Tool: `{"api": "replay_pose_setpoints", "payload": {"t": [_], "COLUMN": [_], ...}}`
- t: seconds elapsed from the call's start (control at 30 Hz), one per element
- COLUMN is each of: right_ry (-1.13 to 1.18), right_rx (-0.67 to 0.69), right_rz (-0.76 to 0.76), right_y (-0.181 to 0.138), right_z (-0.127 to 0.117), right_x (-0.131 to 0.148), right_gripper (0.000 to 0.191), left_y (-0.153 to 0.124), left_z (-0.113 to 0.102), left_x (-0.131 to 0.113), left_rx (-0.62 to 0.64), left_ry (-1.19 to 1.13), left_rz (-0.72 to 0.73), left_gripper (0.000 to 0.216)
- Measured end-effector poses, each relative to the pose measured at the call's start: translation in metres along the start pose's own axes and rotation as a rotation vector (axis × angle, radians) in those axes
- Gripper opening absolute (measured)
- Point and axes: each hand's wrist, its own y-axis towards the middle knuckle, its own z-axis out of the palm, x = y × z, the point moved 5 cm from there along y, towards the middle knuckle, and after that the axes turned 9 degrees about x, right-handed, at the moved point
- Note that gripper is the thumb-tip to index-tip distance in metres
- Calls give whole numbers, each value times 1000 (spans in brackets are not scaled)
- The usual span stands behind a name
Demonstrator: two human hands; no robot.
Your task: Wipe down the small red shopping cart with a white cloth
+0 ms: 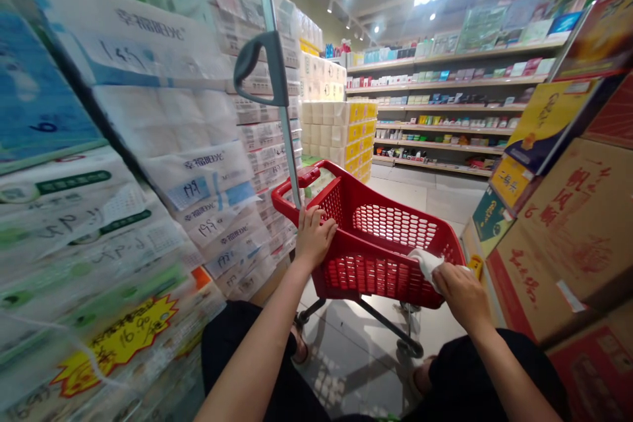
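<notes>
A red plastic shopping cart (pixel 395 257) with mesh sides and a grey wheeled frame stands in front of me. My left hand (pixel 315 235) is closed over its near rim at the left corner, beside a metal pole (pixel 288 151). That pole rises from the cart's left end and carries a grey loop handle (pixel 264 69). In my right hand (pixel 459 290) is a crumpled white cloth (pixel 428 266), pressed on the rim at the right end. Part of the cloth is hidden under the fingers.
Tall stacks of wrapped tissue packs (pixel 198 165) crowd the left side. Cardboard boxes (pixel 573 231) are piled close on the right. Yellow and white packs (pixel 341 135) stand beyond the cart, with product shelves (pixel 445 102) at the back. Tiled floor (pixel 346 336) shows under the cart.
</notes>
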Motion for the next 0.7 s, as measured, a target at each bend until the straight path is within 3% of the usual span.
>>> {"api": "replay_pose_setpoints", "payload": {"t": [0.4,0.7], "right_ry": [-67,-108], "right_rx": [-35,-8], "right_rz": [51,95], "right_y": [-7,-12], "right_z": [-15,-21], "right_x": [7,23], "right_gripper": [33,32], "left_y": [14,24], "left_z": [10,27], "left_x": [0,5], "left_rx": [18,-10], "left_ry": [-47,-45], "left_rz": [42,-4], "left_gripper": [23,26]}}
